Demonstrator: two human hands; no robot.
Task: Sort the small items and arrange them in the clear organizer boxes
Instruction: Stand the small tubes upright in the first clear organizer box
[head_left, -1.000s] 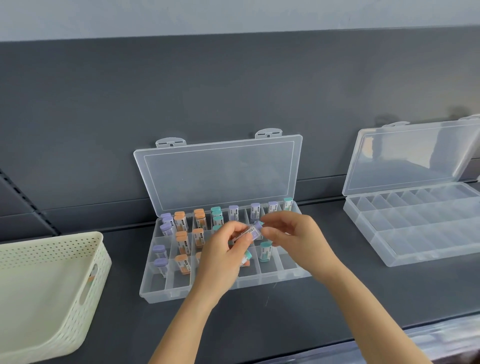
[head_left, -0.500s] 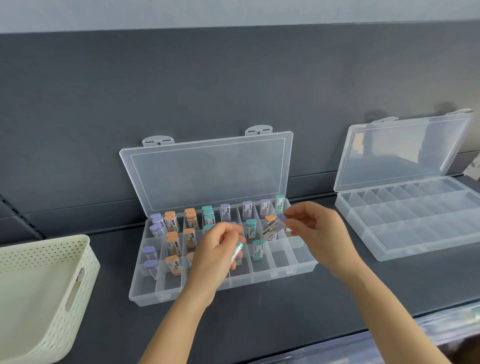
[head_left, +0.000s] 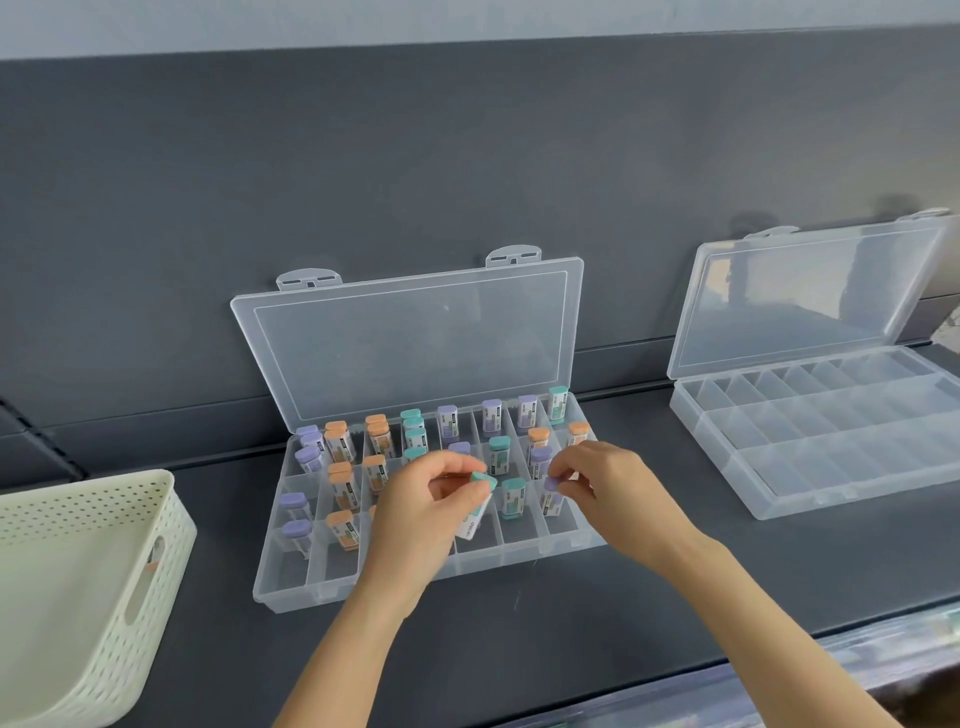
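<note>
Teal-capped small labelled tube (head_left: 480, 500) pinched in left grip (head_left: 421, 506), held over clear compartmented plastic organizer box (head_left: 311, 592) on dark counter (head_left: 571, 629). Purple-capped tube (head_left: 550, 492) pinched by right grip (head_left: 610, 488), upright in right-side compartment.

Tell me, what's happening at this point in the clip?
A person is sorting small capped tubes into the organizer, whose lid stands open. The left hand holds a teal tube above the middle compartments. The right hand pinches the cap of a purple tube standing in a front-right compartment. Many compartments already hold orange, teal and purple tubes. A second organizer sits open to the right, and a basket to the left.
</note>
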